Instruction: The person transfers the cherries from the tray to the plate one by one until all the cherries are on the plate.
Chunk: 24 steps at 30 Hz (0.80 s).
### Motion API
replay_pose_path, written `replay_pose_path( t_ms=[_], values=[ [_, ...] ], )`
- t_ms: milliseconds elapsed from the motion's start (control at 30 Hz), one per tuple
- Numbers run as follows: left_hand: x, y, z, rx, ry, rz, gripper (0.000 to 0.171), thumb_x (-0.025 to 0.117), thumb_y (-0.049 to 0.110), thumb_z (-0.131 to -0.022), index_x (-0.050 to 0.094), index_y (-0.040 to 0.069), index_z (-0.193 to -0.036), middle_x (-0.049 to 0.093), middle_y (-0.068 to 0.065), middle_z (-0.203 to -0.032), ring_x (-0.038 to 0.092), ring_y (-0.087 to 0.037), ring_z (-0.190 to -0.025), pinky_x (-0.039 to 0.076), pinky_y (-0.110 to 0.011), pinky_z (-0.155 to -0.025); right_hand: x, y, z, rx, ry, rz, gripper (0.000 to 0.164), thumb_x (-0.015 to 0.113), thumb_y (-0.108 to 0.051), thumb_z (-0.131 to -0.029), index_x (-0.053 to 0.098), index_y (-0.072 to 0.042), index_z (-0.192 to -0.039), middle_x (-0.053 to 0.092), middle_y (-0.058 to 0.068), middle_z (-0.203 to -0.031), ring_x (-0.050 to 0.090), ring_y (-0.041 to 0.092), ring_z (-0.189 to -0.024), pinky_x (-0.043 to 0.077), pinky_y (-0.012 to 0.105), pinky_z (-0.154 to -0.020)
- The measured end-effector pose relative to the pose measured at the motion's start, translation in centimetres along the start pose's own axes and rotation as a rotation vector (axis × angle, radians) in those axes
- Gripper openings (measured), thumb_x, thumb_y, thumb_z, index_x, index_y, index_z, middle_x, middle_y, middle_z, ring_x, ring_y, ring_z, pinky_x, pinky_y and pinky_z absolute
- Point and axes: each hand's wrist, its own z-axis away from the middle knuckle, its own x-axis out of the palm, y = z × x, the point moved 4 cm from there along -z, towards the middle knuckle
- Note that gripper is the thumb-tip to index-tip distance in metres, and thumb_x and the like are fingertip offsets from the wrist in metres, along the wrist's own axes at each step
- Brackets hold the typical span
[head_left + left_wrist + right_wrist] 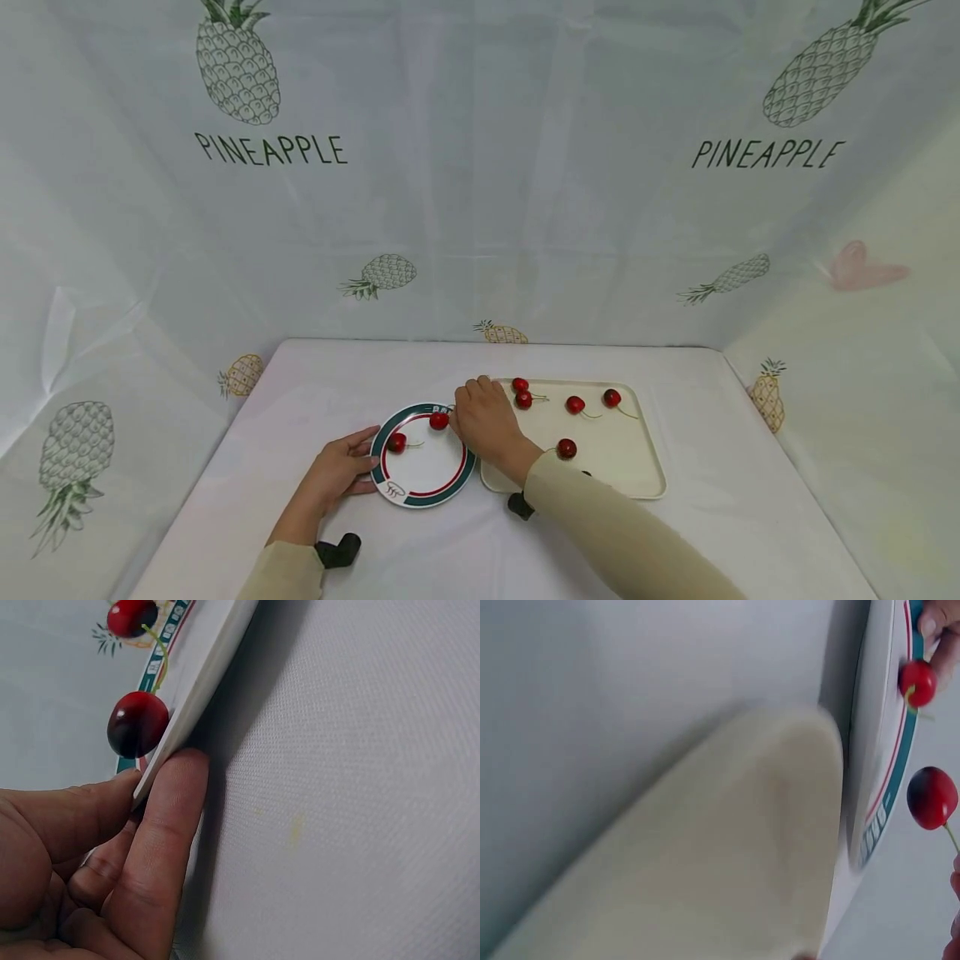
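Observation:
On the left, my left hand [337, 471] pinches the rim of a white plate [423, 467] with a green and red border. In the left wrist view, the thumb [82, 821] lies over the rim and a finger [161, 840] supports it from below. One cherry [397, 442] lies on the plate near that hand. My right hand [487, 421] reaches over the plate's right edge. A second cherry [932, 798] hangs by its stem from the right fingertips [955, 885], above the plate's far part.
A cream rectangular tray [615, 458] stands right of the plate, close to its edge. Several stemmed cherries lie on it, including one at the right [612, 397] and one nearer [566, 449]. The right forearm crosses the tray's front left. A white cloth [465, 558] covers the table.

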Motion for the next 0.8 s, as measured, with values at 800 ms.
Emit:
replay_pose_path(
  t_ms=[800],
  values=[
    [0.0,0.2,0.3,-0.008,0.008,0.014,0.06,0.067,0.002,-0.101,0.051,0.012,-0.157,0.058,-0.027,-0.147,0.074,-0.021,-0.088,0.067,-0.041,-0.076,2.5,-4.5,-1.0,0.132,-0.1,0.001,0.033,0.072,-0.041,-0.095,0.068,-0.009,-0.103,0.06,0.004,-0.087,0.048,0.021,-0.085,0.044,0.035,-0.076]
  ],
)
